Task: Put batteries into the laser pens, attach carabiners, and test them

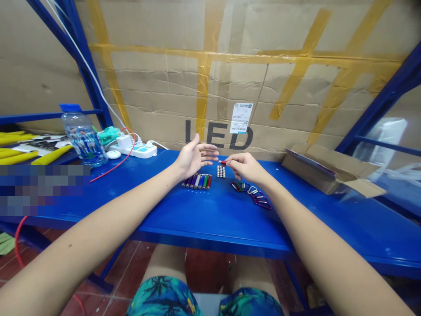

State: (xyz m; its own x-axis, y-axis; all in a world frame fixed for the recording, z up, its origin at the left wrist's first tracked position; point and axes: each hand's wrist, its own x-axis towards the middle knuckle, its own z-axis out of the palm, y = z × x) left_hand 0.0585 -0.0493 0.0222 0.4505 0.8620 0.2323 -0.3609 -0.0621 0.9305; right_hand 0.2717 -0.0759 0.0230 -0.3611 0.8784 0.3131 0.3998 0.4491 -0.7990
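Pinching red tube [223, 162] with right grip [245, 166], inside table's near edge [210, 239]; holding left grip [193, 159] spread; flanked by open carton [307, 176] at 3 o'clock, capped bottle [84, 142] at 9.

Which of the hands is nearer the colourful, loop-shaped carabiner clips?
Right. The right hand is just beyond the colourful, loop-shaped carabiner clips; the left hand is farther off, to their left, near the row of slim multicoloured cylinders.
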